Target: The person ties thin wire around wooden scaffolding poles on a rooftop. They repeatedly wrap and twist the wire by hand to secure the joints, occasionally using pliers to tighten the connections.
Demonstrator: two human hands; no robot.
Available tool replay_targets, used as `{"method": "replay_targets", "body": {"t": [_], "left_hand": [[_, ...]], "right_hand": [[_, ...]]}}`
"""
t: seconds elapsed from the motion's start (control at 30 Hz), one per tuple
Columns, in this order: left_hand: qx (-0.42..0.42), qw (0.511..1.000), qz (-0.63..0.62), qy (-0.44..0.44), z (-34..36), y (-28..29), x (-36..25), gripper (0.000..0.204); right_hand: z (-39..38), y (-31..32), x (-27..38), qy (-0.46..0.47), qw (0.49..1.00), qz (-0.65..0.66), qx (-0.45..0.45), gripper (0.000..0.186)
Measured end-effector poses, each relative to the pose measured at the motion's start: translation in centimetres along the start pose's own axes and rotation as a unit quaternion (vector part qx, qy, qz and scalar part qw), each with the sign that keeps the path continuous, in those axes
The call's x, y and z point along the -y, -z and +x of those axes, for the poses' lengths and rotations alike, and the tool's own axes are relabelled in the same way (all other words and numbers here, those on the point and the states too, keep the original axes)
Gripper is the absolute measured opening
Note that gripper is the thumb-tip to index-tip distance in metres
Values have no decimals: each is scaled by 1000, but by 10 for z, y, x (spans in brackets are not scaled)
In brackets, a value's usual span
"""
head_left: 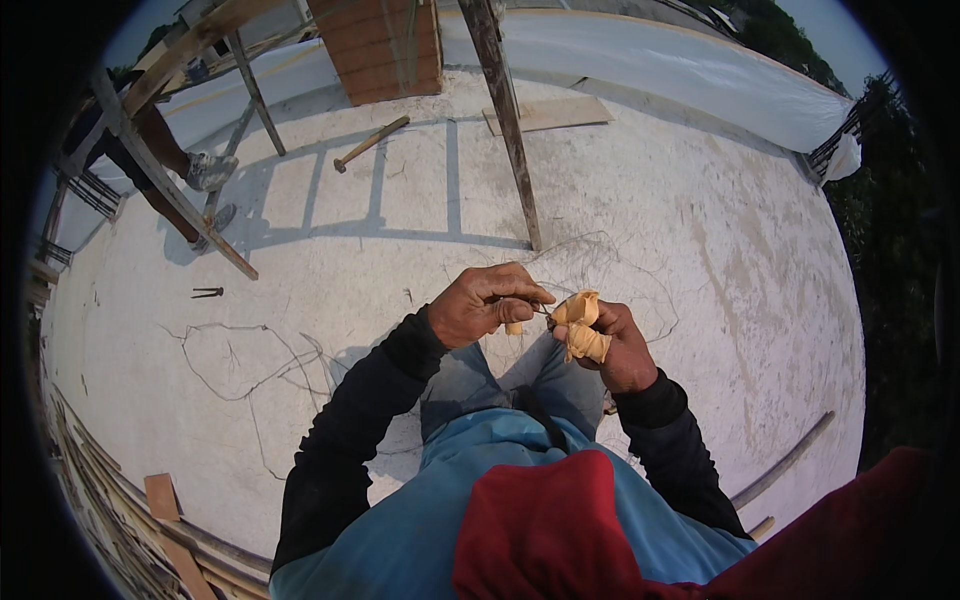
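Observation:
My left hand (490, 305) has its thumb and forefinger pinched on a thin dark piece, perhaps wire (541, 308), between the hands. My right hand (615, 350) is closed beside it, with crumpled tan wrapping (585, 340) around its fingertips; whether this is worn or held I cannot tell. A small tan piece shows under my left fingers. Both hands are above my jeans-clad legs. Loose tangled wire (250, 395) lies on the pale floor (740, 300) around me, with dark pincers (207, 292) to the left.
A hammer (370, 145) lies ahead near a board (550, 115). A timber post (510, 140) and plywood box (375, 50) stand ahead. Another person's legs (170, 170) are among wooden props at upper left. Long rods (110, 480) lie lower left; white sheeting (680, 70) lines the far edge.

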State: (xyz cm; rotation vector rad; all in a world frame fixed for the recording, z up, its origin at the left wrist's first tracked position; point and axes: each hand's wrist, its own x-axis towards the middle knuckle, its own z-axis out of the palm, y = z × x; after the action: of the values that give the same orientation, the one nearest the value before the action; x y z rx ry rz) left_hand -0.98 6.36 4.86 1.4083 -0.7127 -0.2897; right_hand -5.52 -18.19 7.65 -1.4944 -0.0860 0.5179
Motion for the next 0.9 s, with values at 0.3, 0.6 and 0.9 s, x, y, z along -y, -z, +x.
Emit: {"method": "replay_targets", "body": {"t": [0.3, 0.6, 0.9], "left_hand": [[-74, 990, -105, -67, -3, -18, 24, 32], [-65, 989, -77, -111, 3, -24, 18, 22], [-4, 993, -108, -54, 0, -19, 19, 21]], "right_hand": [[-1, -19, -11, 12, 995, 97, -18, 22], [-4, -27, -10, -25, 974, 224, 1, 23], [-5, -33, -23, -83, 951, 297, 34, 23]]}}
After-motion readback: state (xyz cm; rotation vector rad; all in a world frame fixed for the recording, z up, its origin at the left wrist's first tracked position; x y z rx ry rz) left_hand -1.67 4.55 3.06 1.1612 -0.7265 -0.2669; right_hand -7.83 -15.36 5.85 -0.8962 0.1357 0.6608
